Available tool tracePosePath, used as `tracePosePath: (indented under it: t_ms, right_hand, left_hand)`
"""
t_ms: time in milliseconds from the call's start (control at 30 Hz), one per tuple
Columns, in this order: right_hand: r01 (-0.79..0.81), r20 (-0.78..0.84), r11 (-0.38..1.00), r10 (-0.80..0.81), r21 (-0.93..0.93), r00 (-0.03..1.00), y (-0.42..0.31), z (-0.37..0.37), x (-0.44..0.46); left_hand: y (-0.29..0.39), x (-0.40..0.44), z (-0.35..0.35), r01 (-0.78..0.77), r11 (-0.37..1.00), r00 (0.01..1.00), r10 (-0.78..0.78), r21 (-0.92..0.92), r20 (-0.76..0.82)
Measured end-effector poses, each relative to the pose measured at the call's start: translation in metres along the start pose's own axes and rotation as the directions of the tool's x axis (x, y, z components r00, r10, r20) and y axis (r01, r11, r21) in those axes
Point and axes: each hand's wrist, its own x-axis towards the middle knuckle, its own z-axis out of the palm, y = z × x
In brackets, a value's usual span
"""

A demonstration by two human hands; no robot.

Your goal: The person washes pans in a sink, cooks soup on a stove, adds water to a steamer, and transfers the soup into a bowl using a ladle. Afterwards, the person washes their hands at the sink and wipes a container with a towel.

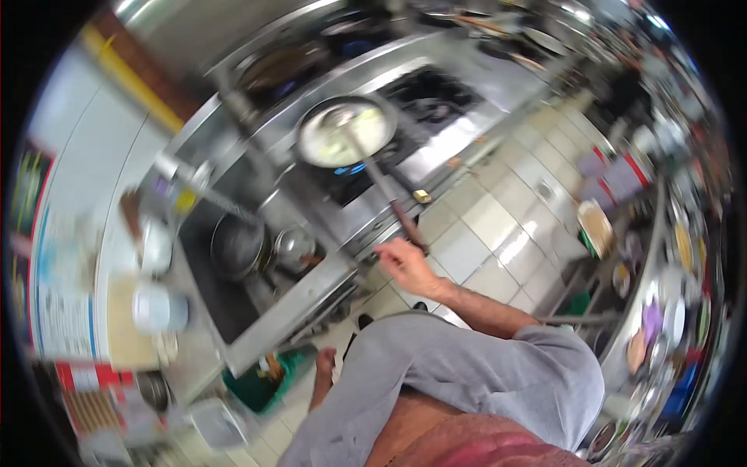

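A pan (315, 138) with pale, creamy food (369, 132) sits on a lit burner, its blue flame showing at the near edge. A ladle-like utensil (381, 180) rests in the food, and its dark brown handle sticks out over the stove's front edge. Close beside the end of that handle is my right hand (406, 263), its fingers curled; blur hides whether they touch the handle. My left hand (325, 361) hangs low near my body, small and blurred, with nothing distinct visible in it.
Left of the stove is a sink (204, 268) with a dark pot (236, 243) and metal bowl (294, 245). Below it stands a bin with a green liner (289, 381). An empty burner (432, 97) lies right of the pan. Shelves with dishes line the right side.
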Motion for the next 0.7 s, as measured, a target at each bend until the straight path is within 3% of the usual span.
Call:
tracePosePath:
  t_ms: [33, 100, 133, 200, 233, 367, 567, 700]
  right_hand:
    - [0.015, -0.024, 1.0, -0.015, -0.025, 1.0, -0.002, -0.003, -0.003]
    - [0.011, -0.038, 0.999, -0.012, -0.041, 0.999, -0.005, -0.007, -0.009]
    - [0.009, -0.104, 0.997, -0.017, -0.072, 0.994, -0.008, -0.016, -0.013]
    - [-0.071, -0.064, 0.996, 0.067, -0.061, 0.996, -0.011, -0.019, -0.021]
    - [-0.088, -0.069, 0.994, 0.084, -0.058, 0.994, -0.012, -0.021, -0.024]
    - [-0.147, -0.148, 0.989, 0.141, -0.03, 0.979, -0.017, -0.029, -0.034]
    - [-0.023, -0.286, 0.995, -0.004, -0.092, 0.958, -0.015, -0.038, -0.051]
    - [-0.165, -0.328, 0.984, 0.137, -0.06, 0.935, -0.013, -0.049, -0.07]
  left_hand:
    - [-0.016, 0.012, -0.01, 0.218, 0.915, 0.97, -0.167, -0.34, 0.174]
    - [0.024, 0.008, -0.003, 0.283, 0.959, 0.955, -0.284, 0.02, 0.083]
    - [0.024, 0.04, -0.004, 0.248, 0.967, 0.957, -0.253, 0.051, 0.139]
    - [0.01, 0.061, -0.009, 0.515, 0.842, 0.818, -0.539, 0.163, 0.2]
    - [0.013, 0.057, 0.006, 0.5, 0.783, 0.856, -0.511, 0.37, -0.078]
    - [0.029, 0.08, 0.017, 0.434, 0.806, 0.886, -0.463, 0.402, -0.027]
    - [0.032, 0.13, 0.038, 0.215, 0.776, 0.912, -0.377, 0.593, 0.162]
    - [0.031, 0.156, 0.055, 0.087, 0.738, 0.891, -0.358, 0.669, 0.28]
